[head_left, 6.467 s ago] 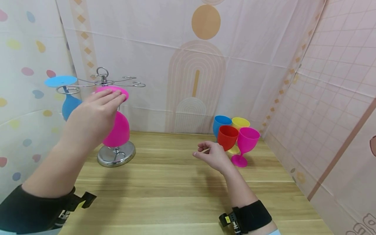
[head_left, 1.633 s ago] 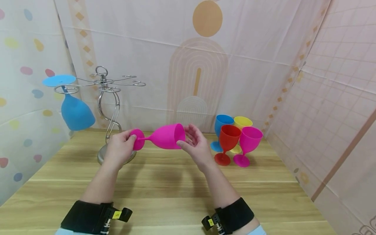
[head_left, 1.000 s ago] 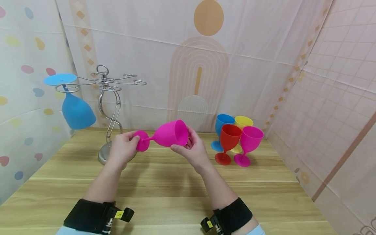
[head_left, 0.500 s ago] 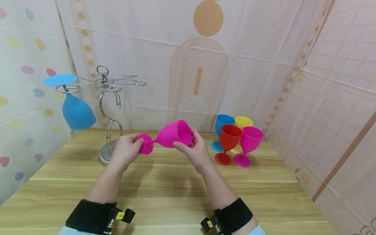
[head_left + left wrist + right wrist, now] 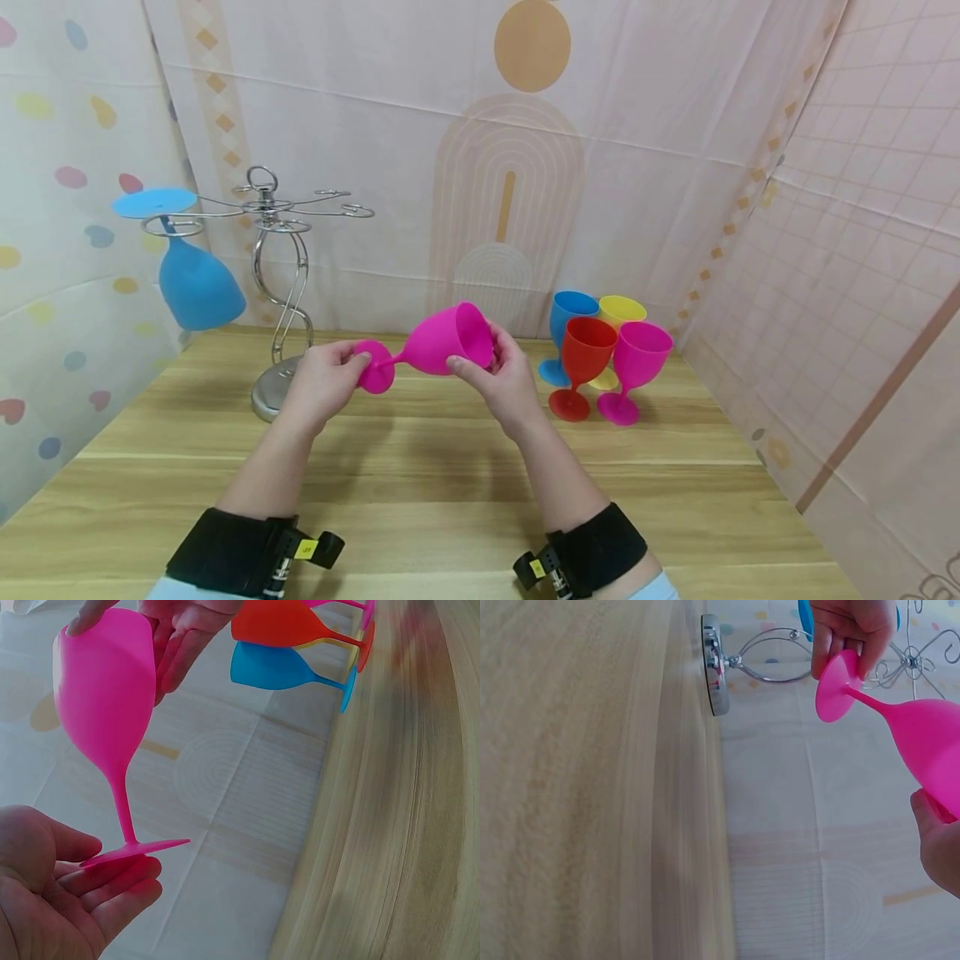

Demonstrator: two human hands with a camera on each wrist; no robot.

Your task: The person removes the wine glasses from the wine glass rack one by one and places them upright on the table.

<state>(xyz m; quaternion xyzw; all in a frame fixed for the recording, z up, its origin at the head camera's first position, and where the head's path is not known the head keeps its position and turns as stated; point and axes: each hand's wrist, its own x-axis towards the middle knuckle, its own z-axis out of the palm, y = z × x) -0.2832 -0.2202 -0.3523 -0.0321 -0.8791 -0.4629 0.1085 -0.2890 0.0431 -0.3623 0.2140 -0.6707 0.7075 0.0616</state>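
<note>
A pink plastic goblet [image 5: 438, 340] is held sideways in the air between both hands, its bowl facing right. My left hand [image 5: 324, 379] pinches the round foot between thumb and fingers, which also shows in the left wrist view, where the foot [image 5: 135, 851] sits between thumb and fingertips. My right hand [image 5: 506, 383] grips the bowl near the rim, thumb on the near side and fingers behind it. To the left stands a chrome stemware rack [image 5: 281, 218], with a blue goblet [image 5: 198, 287] hanging upside down by its foot from one arm.
At the right of the wooden table [image 5: 420, 533] several goblets stand upright close together: a red goblet [image 5: 587, 354], a pink goblet [image 5: 639, 358], a blue goblet [image 5: 562, 321] and a yellow goblet [image 5: 621, 310]. Patterned cloth walls [image 5: 360, 142] enclose the table's back and sides.
The pink goblet has come off the rack, where my left hand held it upside down. My right hand has since taken its bowl. Lately the goblet has shifted slightly right.
</note>
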